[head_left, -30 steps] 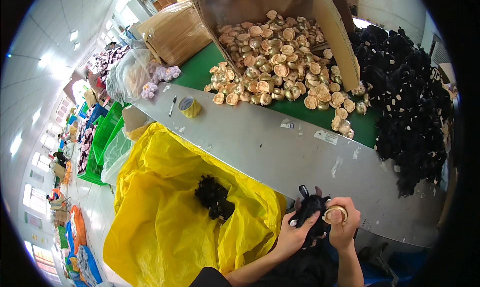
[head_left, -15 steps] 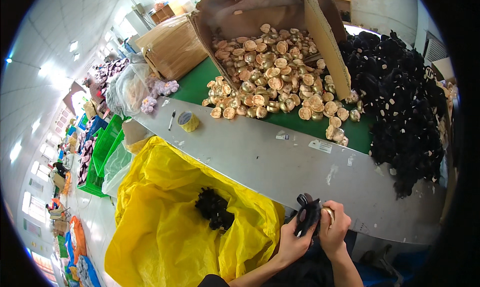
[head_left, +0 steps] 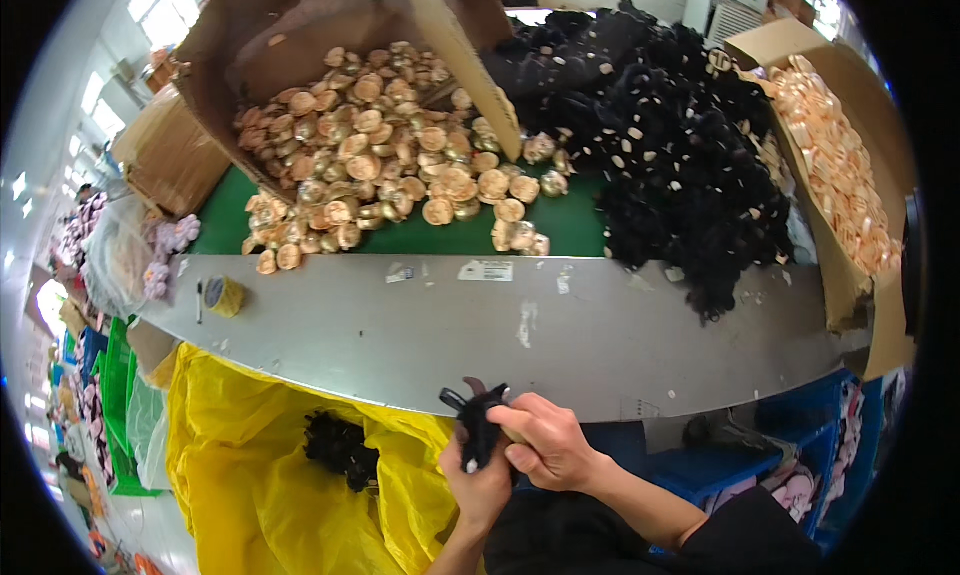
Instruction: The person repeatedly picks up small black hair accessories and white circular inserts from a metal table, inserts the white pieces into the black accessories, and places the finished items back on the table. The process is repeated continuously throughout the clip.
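A small black plush piece [head_left: 478,424] with a thin loop on top is gripped in my left hand [head_left: 476,487], just past the table's near edge. My right hand [head_left: 552,441] is closed against the plush's right side, fingers bent over it. Between its fingers shows a sliver of a gold rounded shell [head_left: 514,436], mostly hidden. To the left below, an opened yellow plastic bag [head_left: 240,475] holds several black plush pieces [head_left: 342,451]. Across the table lies a heap of gold shells with pale hollow insides [head_left: 365,160], spilling from a cardboard box [head_left: 222,100].
A large pile of black plush pieces [head_left: 680,145] covers the table's far right. Beside it stands a carton of peach-coloured parts [head_left: 835,165]. A tape roll [head_left: 224,296] and a pen [head_left: 199,302] lie at the left. Blue bins [head_left: 715,470] are under the table at right.
The view has swung to the right, bringing the peach-parts carton into sight. My right hand has turned over the plush piece, and the gold shell is now more covered.
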Action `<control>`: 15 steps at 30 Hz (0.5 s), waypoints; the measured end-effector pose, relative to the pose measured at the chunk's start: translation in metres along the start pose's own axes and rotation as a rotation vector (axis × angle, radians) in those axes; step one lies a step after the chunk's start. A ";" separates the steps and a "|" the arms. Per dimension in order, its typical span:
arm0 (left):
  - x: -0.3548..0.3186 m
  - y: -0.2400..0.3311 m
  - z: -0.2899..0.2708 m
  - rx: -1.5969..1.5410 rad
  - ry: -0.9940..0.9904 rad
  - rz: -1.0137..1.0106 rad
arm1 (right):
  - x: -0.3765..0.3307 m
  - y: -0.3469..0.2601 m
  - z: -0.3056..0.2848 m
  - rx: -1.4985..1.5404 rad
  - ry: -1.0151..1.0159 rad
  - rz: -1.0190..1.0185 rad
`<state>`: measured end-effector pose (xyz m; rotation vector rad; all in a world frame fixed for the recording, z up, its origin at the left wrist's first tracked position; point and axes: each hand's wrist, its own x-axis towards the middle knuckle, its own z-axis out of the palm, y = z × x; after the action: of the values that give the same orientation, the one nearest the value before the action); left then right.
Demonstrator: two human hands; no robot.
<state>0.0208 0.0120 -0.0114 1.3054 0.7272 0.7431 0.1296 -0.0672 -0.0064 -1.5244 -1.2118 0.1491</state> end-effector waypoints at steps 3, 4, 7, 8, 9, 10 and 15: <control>0.001 0.006 0.006 -0.088 0.027 -0.023 | -0.001 0.002 -0.003 0.008 -0.037 0.001; 0.001 0.000 0.007 -0.054 0.026 -0.007 | -0.001 0.004 -0.007 -0.007 -0.044 -0.017; 0.003 0.001 0.009 -0.058 -0.021 -0.028 | -0.005 0.012 -0.016 0.057 -0.102 -0.011; 0.004 0.003 0.010 -0.078 -0.044 -0.047 | -0.005 0.015 -0.016 0.100 -0.088 -0.022; 0.004 -0.001 0.007 -0.059 -0.056 -0.083 | -0.006 0.016 -0.016 0.148 -0.073 -0.001; 0.003 -0.008 0.002 -0.041 -0.068 -0.119 | -0.007 0.018 -0.017 0.196 -0.058 0.020; 0.005 -0.015 0.013 -0.092 -0.091 -0.098 | -0.011 0.029 -0.017 0.247 0.025 0.038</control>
<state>0.0353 0.0072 -0.0246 1.2037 0.6717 0.6271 0.1528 -0.0823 -0.0281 -1.3296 -1.1015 0.2937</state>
